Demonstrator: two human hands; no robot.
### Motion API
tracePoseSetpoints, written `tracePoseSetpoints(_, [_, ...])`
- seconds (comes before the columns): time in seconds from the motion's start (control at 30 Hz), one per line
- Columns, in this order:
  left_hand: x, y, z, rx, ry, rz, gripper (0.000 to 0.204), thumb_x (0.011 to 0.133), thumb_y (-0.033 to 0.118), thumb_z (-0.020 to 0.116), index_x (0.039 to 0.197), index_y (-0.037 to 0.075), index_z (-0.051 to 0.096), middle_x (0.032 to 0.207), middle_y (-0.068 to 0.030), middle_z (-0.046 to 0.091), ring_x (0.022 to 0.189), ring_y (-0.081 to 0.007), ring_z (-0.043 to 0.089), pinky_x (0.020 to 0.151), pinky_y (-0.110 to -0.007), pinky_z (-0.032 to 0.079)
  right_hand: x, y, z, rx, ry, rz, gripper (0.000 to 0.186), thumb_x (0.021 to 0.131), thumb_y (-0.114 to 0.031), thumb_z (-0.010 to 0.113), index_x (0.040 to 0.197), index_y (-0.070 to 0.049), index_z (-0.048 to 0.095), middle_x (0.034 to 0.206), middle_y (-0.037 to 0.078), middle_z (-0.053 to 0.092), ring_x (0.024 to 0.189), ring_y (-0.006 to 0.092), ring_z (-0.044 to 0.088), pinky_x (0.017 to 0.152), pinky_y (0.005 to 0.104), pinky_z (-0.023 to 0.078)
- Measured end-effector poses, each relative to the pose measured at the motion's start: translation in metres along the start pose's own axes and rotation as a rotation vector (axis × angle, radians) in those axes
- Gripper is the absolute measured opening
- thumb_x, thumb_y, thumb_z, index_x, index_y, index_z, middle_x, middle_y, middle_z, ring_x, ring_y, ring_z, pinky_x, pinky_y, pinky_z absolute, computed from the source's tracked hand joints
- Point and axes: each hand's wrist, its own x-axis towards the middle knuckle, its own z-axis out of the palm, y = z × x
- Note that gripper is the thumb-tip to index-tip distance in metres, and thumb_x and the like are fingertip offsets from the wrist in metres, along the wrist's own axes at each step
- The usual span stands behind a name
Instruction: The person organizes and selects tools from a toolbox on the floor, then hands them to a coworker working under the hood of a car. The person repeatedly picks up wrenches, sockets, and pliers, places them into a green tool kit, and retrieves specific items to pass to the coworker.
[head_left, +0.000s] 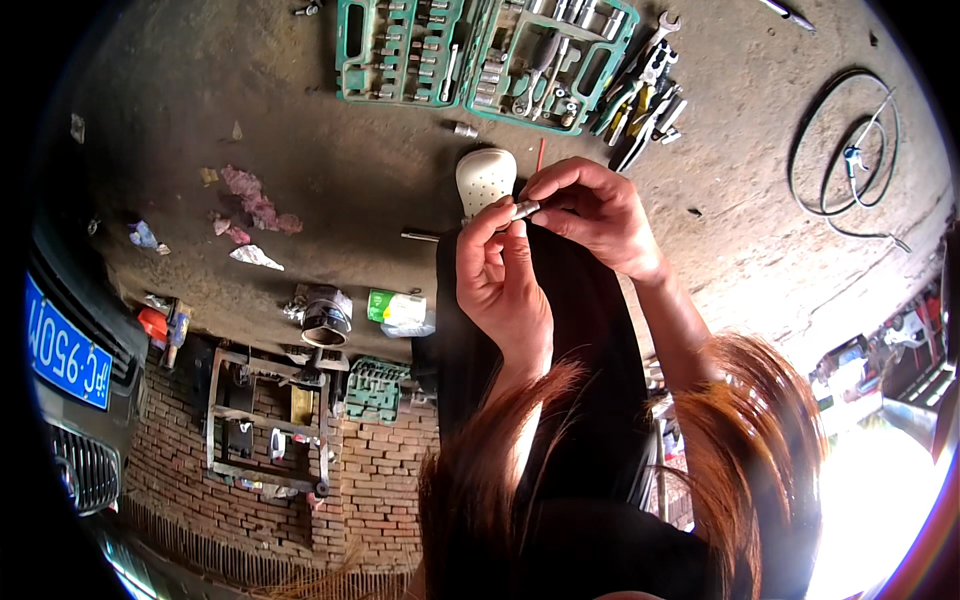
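Note:
Between my two hands is a small silver metal piece (525,209), a short cylinder that looks like a socket. My left hand (505,285) pinches its left end between thumb and fingertips. From the right, the thumb and index finger of my right hand (600,215) close on its other end. Both hands are held over my dark-clothed legs, just below a white clog (486,172) on my foot. A thin red rod (541,154) shows beside the right fingers. Beyond the clog, a loose metal socket (465,130) lies on the floor.
An opened green socket case (600,75) lies ahead, with pliers and wrenches (640,105) to its right. A coiled hose (795,165) is far right. Left are pink rags (250,195), a can (326,318), a metal rack (265,414) and a parked car (85,440).

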Motion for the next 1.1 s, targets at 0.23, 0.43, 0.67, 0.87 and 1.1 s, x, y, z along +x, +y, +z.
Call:
tracePoseSetpoints(0.23, [-0.004,-0.004,0.001,0.001,-0.002,-0.038,0.015,0.089,-0.002,0.057,0.104,0.002,0.059,0.106,-0.005,0.061,0.097,-0.0107,0.055,0.086,-0.024,0.044,0.004,-0.013,0.002,-0.489,-0.021,-0.032,0.023,0.076,0.003,0.07,0.097,0.001,0.062,0.091,0.007,0.064,0.083,0.0135,0.064,0.075,0.0268,0.053])
tracePoseSetpoints(0.43, [-0.005,0.005,0.003,0.117,0.059,-0.135,0.023,0.088,0.002,0.06,0.11,0.005,0.054,0.116,-0.0033,0.052,0.104,-0.0118,0.048,0.09,-0.028,0.04,0.017,-0.007,0.001,-0.791,0.036,-0.239,0.022,0.072,0.003,0.071,0.093,-0.002,0.065,0.087,0.008,0.066,0.076,0.0158,0.066,0.07,0.0276,0.054])
tracePoseSetpoints(0.67, [-0.008,0.0,-0.002,0.214,0.01,-0.185,0.017,0.088,0.005,0.058,0.105,0.008,0.057,0.119,-0.0042,0.049,0.109,-0.0139,0.046,0.09,-0.03,0.038,0.111,0.05,-0.06,-1.286,0.473,-0.47,0.016,0.076,-0.012,0.072,0.091,-0.009,0.067,0.085,0.005,0.063,0.073,0.0174,0.064,0.064,0.0292,0.052])
tracePoseSetpoints(0.87, [-0.01,0.0,-0.001,0.149,0.01,-0.223,0.02,0.085,-0.001,0.056,0.102,0.007,0.059,0.118,-0.0057,0.049,0.113,-0.0149,0.046,0.091,-0.03,0.04,0.169,0.048,-0.063,-1.369,0.646,-0.504,0.019,0.073,-0.019,0.071,0.09,-0.013,0.066,0.088,0.005,0.063,0.084,0.0244,0.06,0.074,0.0362,0.049])
tracePoseSetpoints(1.1, [-0.009,0.0,-0.002,0.108,0.014,-0.238,0.021,0.084,-0.004,0.055,0.101,0.006,0.059,0.116,-0.0055,0.049,0.112,-0.0144,0.048,0.092,-0.031,0.041,0.178,0.068,-0.065,-1.491,0.714,-0.443,0.017,0.073,-0.023,0.07,0.089,-0.017,0.067,0.088,0.001,0.063,0.093,0.0238,0.058,0.079,0.0365,0.049])
